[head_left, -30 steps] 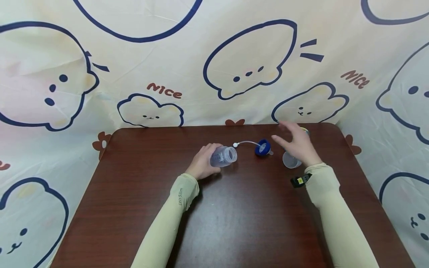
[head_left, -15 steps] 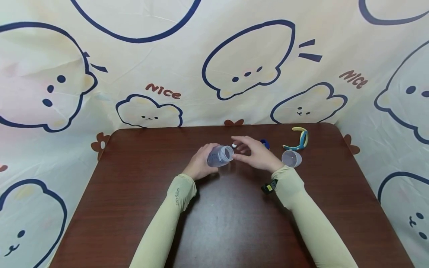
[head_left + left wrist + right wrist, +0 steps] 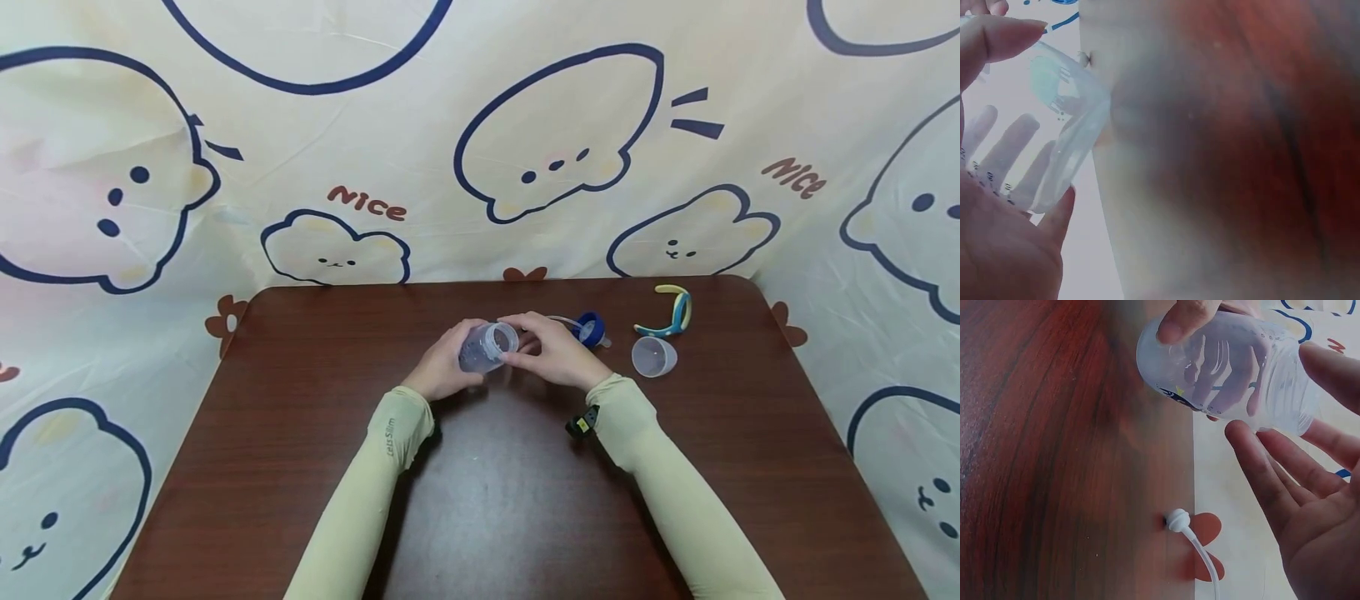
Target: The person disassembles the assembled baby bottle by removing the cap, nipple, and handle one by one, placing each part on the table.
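Note:
A clear baby bottle with a threaded, uncovered neck is tilted above the table, its mouth toward the right. My left hand grips its body, the fingers showing through the plastic in the left wrist view. At the neck, my right hand has its thumb on one side and fingertips on the other, holding the rim end. Behind the right hand lies a blue collar with a teat and a thin straw. The straw's white weighted end shows below the bottle in the right wrist view.
A clear dome cap stands to the right on the dark wooden table. Just behind it lies a yellow-and-blue handle piece. A patterned cloth hangs along the table's back and sides.
My right hand has moved left from the handle piece and dome cap to the bottle's neck. The left hand and bottle have shifted slightly left.

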Tool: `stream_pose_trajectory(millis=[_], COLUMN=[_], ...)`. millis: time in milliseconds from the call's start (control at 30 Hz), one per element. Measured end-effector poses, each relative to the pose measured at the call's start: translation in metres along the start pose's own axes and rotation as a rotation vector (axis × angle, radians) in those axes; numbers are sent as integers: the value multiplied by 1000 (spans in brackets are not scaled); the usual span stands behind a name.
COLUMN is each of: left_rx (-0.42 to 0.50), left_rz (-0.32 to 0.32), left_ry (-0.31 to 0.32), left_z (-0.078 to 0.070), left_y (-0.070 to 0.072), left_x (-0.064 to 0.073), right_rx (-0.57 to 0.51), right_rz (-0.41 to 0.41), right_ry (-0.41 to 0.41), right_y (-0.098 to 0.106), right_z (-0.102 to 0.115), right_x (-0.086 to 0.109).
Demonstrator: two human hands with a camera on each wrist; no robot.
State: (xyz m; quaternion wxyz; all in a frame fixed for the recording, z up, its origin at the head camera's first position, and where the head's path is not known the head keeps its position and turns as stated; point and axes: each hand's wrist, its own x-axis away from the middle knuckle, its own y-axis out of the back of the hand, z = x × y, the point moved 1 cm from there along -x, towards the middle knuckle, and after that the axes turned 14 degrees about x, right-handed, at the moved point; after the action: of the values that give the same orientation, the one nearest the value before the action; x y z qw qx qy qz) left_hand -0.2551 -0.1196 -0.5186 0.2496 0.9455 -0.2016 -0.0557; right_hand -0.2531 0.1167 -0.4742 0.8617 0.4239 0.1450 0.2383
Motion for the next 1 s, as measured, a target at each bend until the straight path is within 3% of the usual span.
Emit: stream_pose_trajectory(millis=[200, 700, 1000], left_rx=[-71, -104, -61], left_rz=[-21, -59, -65], left_ry=[-10, 0, 48], left_z=[-4, -10, -13], left_y=[-1, 0, -4], left_x=[1, 1, 0], right_rx=[18, 56, 65], right_rz=[-26, -47, -71], right_ry=[-3, -4, -13], right_y=[3, 3, 2], right_z=[3, 11, 12], right_x=[0, -10, -12])
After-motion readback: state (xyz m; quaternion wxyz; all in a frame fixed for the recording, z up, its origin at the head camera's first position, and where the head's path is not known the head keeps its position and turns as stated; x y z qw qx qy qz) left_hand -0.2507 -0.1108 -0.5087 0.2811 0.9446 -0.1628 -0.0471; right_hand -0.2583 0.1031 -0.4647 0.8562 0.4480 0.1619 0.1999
